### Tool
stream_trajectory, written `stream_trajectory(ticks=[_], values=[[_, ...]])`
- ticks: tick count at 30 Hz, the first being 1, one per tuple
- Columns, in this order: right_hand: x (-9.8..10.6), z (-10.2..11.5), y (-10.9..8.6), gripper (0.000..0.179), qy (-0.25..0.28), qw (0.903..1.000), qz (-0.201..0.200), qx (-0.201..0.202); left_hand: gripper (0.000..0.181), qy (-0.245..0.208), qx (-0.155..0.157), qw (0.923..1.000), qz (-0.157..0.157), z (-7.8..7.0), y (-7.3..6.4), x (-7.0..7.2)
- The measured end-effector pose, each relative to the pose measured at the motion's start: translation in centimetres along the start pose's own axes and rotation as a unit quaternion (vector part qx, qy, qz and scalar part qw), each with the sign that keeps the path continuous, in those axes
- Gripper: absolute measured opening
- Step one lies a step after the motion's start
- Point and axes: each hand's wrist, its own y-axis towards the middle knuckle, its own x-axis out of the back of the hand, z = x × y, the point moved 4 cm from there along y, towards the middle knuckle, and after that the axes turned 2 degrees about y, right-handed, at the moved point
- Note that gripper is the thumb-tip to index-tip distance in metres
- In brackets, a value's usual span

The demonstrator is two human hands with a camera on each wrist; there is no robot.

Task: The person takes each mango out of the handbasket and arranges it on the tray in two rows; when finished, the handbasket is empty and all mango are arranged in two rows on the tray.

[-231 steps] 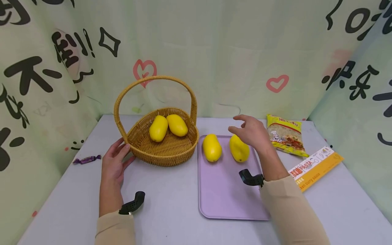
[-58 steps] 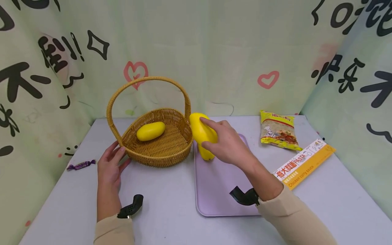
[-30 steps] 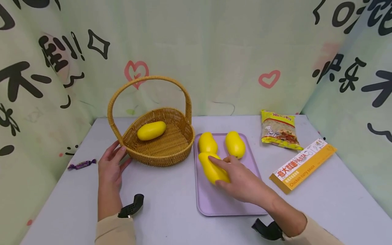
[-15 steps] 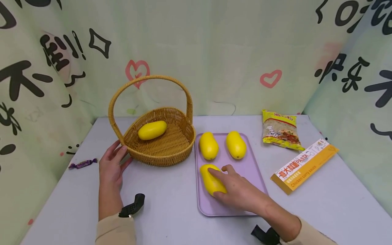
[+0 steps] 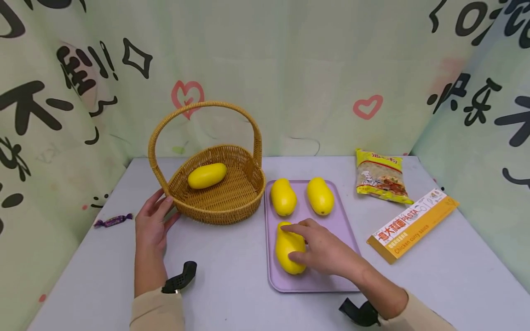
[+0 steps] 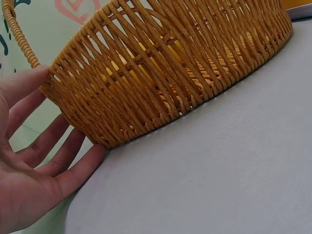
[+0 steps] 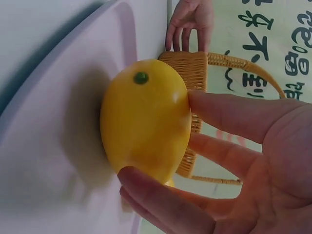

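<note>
In the head view, my left hand [image 5: 154,223] rests against the left side of a wicker basket [image 5: 219,216]. Its thumb is at the rim by the handle, and the spread fingers reach down the woven wall [image 6: 161,83] to the base. One yellow mango [image 5: 207,176] lies inside the basket. My right hand [image 5: 327,248] holds another mango [image 5: 285,253] at the near part of the purple tray [image 5: 285,284], thumb on one side and fingers on the other. The right wrist view shows a green stem spot on this held mango [image 7: 146,117]. Two mangoes [image 5: 283,196] lie farther back on the tray.
Right of the tray are a yellow noodle bag [image 5: 383,177] and an orange-and-white pasta box [image 5: 411,225]. A purple wrapped candy [image 5: 113,220] lies left of the basket. A printed curtain [image 5: 306,82] stands behind the table [image 5: 223,285].
One mango has gone from basket to tray since the oldest frame. The right hand has brought it to the tray's near part and turned it more upright. The left hand stays at the basket.
</note>
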Motion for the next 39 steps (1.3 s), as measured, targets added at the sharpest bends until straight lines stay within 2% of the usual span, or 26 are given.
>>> stream_trajectory(ticks=[4, 15, 23, 28, 39], values=[[-0.1, -0.4, 0.3, 0.048, 0.048, 0.9989, 0.001, -0.001, 0.056, -0.001, -0.002, 1.0000, 0.000, 0.0, 0.0, -0.1], [-0.3, -0.5, 0.9, 0.046, 0.064, 0.9979, -0.010, -0.003, 0.057, 0.004, -0.006, 1.0000, 0.003, 0.2, -0.1, 0.0], [0.1, -0.3, 0.8, 0.055, 0.051, 0.9985, -0.014, 0.014, 0.056, 0.001, -0.006, 1.0000, 0.003, 0.1, -0.1, 0.0], [0.6, 0.1, 0.9, 0.057, 0.036, 0.9991, -0.018, 0.011, 0.055, 0.003, -0.006, 1.0000, 0.000, 0.1, -0.2, 0.0], [3.2, 1.7, 1.8, 0.062, 0.031, 0.9984, -0.026, 0.040, 0.058, 0.009, -0.005, 0.9999, 0.002, 0.1, -0.1, 0.1]])
